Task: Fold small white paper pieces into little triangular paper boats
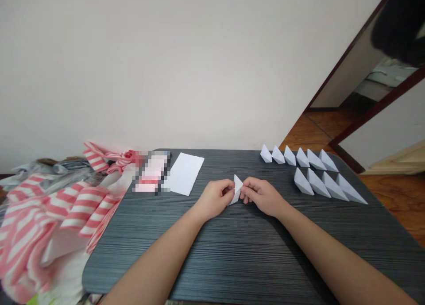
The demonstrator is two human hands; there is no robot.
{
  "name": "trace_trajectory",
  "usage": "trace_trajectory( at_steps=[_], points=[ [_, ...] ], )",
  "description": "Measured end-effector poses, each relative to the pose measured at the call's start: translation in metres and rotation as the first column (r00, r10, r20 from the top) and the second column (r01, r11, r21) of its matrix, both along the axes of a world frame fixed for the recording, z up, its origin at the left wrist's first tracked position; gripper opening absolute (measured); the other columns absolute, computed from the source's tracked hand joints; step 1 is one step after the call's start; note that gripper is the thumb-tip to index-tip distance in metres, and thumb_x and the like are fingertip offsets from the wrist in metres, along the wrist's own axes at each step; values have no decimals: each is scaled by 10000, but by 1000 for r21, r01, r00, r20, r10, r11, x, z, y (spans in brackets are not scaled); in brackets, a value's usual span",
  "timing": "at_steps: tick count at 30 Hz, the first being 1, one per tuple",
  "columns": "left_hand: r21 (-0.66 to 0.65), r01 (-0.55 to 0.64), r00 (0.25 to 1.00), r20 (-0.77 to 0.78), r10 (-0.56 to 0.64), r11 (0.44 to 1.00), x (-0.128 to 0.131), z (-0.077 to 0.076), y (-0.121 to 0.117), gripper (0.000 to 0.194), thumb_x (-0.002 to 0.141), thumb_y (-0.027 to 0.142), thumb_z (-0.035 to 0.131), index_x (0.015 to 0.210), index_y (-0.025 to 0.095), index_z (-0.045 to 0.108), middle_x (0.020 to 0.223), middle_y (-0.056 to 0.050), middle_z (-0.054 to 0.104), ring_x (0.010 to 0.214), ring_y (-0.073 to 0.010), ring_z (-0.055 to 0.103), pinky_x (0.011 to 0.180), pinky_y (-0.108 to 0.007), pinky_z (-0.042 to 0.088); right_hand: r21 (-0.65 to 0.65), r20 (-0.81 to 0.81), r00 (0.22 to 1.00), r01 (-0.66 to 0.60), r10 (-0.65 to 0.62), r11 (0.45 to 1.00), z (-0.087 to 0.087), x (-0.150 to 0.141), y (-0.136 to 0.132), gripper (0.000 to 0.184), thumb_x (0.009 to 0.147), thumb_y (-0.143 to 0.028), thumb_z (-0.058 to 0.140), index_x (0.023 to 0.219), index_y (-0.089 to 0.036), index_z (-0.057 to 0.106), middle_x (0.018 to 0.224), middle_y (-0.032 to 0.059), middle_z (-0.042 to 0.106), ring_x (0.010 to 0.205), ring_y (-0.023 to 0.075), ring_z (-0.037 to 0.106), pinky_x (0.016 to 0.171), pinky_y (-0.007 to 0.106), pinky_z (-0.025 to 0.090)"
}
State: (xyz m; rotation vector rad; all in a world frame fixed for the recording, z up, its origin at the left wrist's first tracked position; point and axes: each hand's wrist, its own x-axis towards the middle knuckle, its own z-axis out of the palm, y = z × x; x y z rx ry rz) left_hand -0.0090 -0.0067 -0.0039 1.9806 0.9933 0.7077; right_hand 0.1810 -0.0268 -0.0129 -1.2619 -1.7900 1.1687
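Note:
Between my two hands, above the middle of the dark table, is a small folded white paper piece (237,188) with a pointed top. My left hand (217,196) pinches its left side between thumb and fingers. On the other side, the fingertips of my right hand (260,194) are closed on its right edge. Part of the paper is hidden behind the fingers. To the right stand two rows of folded paper shapes, a back row (289,156) and a front row (318,183), several in each. A stack of white paper sheets (184,173) lies to the left.
A pixelated pink-and-white item (152,172) lies left of the sheets on the dark wood-grain table (212,252). Red-and-white striped cloth (76,207) is heaped beside the table's left edge. A pale wall (186,66) rises behind, and a doorway with wooden floor (308,130) is at right.

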Motion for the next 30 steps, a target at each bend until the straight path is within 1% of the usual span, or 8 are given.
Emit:
trace_trajectory(
  at_steps=[9,15,22,30],
  points=[
    [-15,10,1000,-24,-10,1000,0,3,-1,137,786,171,448,692,147,545,591,30,489,555,-83,404,520,-199,279,-7,1,1000,4,-4,1000,2,-1,-1,166,864,-282,499,762,-169,564,680,15,634,572,116,597,558,236,464],
    [5,2,999,-44,-2,1000,0,2,-1,134,780,156,445,671,148,523,585,36,481,551,-79,397,514,-198,265,14,37,999,-2,1,1000,3,-1,0,177,866,-281,495,748,-170,567,664,12,633,568,118,598,566,240,461],
    [25,-1,998,-60,3,1000,0,3,-1,141,779,161,446,648,150,496,575,41,455,548,-79,384,510,-204,250,22,39,999,-6,5,1000,3,-1,-1,186,867,-293,493,746,-170,565,668,12,633,572,119,600,566,239,460],
    [18,-15,997,-69,17,1000,1,4,-2,146,783,176,448,648,151,498,568,38,463,540,-82,380,504,-207,241,29,47,999,-6,5,1000,4,-2,-1,179,870,-281,486,749,-174,561,675,12,628,573,121,600,568,243,464]
  ],
)
